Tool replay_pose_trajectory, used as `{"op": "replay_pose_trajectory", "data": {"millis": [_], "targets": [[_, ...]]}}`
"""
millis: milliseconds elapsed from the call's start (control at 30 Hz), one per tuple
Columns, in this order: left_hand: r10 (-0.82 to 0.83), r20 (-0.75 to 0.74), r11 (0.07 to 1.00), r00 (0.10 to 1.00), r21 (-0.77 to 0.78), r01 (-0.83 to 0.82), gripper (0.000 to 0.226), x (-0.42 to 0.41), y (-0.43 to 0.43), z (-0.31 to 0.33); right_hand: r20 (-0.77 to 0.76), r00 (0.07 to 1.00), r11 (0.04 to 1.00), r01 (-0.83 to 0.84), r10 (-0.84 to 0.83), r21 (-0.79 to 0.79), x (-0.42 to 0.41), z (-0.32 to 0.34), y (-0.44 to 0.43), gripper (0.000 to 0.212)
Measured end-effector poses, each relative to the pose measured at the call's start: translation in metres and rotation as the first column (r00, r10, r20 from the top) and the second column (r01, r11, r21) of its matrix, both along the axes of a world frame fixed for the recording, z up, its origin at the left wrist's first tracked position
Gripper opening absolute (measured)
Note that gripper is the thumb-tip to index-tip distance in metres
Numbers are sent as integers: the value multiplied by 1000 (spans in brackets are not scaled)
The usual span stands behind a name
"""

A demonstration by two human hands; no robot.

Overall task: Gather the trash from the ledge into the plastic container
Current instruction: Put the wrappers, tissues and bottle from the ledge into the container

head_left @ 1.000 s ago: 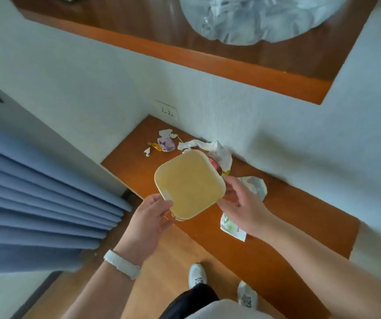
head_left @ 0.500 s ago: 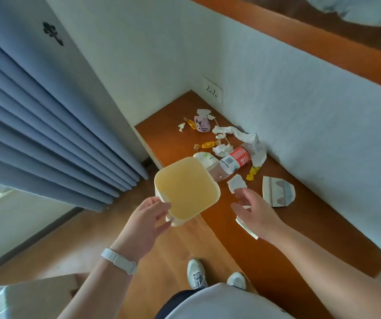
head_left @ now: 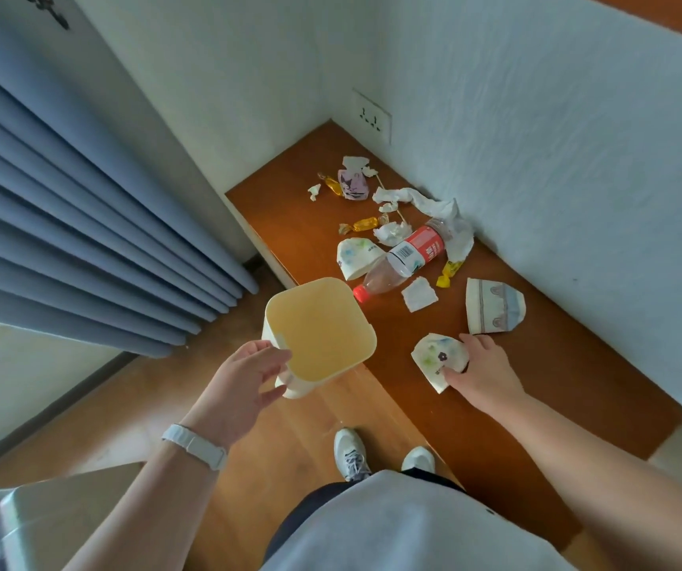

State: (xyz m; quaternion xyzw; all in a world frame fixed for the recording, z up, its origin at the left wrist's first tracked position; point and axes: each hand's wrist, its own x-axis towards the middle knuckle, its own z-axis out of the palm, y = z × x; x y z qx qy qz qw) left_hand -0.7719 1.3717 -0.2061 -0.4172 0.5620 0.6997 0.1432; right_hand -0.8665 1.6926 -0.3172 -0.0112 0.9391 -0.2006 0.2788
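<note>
- Pale yellow square plastic container w/ rounded corners: held in the air and tilted, so its open mouth faces the camera. It hangs over the wood floor, just off the front edge of the orange-brown wooden ledge.
- Inside shows smooth yellow walls & base. The outer wall at the left and near corner looks paler, almost cream.
- Left hand (white wristband on that wrist) grips the container's near corner, thumb over the rim, fingers curled under the wall.
- Right hand is down on the ledge. Its fingers & thumb are curled on the right edge of a flattened white paper cup with a flower print, pinching it.
- Rest of the trash lies further back on the ledge:
  - clear plastic bottle with a red label on its side, red cap near the container's rim
  - crushed flower-print cup just left of it
  - flattened cup with a blue-and-brown band to the right
  - white tissue scrap between the bottle & that cup
  - crumpled white tissue by the wall
  - amber sweet wrappers
  - pink cartoon wrapper nearest the corner
- Hidden / unclear:
  - container's underside & far outer walls
  - left fingertips behind the container
  - right fingertips, tucked at the cup's edge
  - bottle's base, under the tissue
  - label print, too small to read
</note>
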Motion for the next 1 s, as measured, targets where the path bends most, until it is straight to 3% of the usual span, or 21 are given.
{"op": "replay_pose_trajectory", "data": {"millis": [133,467,600,767,900,1000], "targets": [[-6,4,1000,1000,10,6,24,1,-3,-2,-28,999,999,19,-18,32,1,-8,-4,45],[-52,-44,998,998,23,53,20,1,-9,-7,64,982,979,181,-176,-89,10,-6,-10,27],[-84,-59,996,995,29,85,17,9,-15,-8,44,965,941,264,-260,-214,15,9,-20,20],[-122,-86,991,989,43,126,16,15,-26,-14,-44,882,804,408,-470,-432,18,65,-47,17],[-121,-102,991,987,44,126,18,21,-25,-19,-116,837,704,365,-535,-609,22,116,-73,18],[-122,-121,990,985,53,129,16,25,-22,-19,-178,866,721,258,-468,-643,32,144,-96,20]]}}
